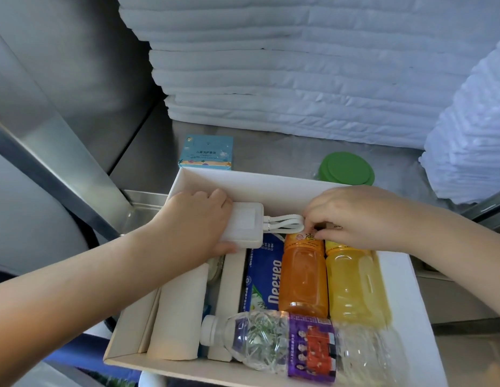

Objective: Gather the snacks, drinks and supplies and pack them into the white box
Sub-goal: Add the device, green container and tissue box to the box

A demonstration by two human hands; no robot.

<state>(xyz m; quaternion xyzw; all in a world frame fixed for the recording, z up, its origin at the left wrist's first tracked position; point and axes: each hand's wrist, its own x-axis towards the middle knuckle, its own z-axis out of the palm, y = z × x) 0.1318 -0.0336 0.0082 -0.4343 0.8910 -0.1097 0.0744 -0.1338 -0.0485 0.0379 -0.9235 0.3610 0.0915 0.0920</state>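
Observation:
The white box (271, 183) lies open in front of me. My left hand (193, 222) grips a white power bank (244, 226) at the box's far left, above the contents. My right hand (363, 216) pinches the end of its looped white cable (285, 222). Inside the box lie an orange drink bottle (303, 277), a yellow drink bottle (355, 286), a blue tissue pack (264, 277), a rolled beige cloth (179, 317) and a clear water bottle (285, 344) with a purple label across the near side.
Behind the box on the steel counter (285, 155) stand a light blue carton (205, 152) and a green-lidded container (346, 169). White padded stacks (299, 65) fill the back and right. A slanted metal panel (62, 152) rises at the left.

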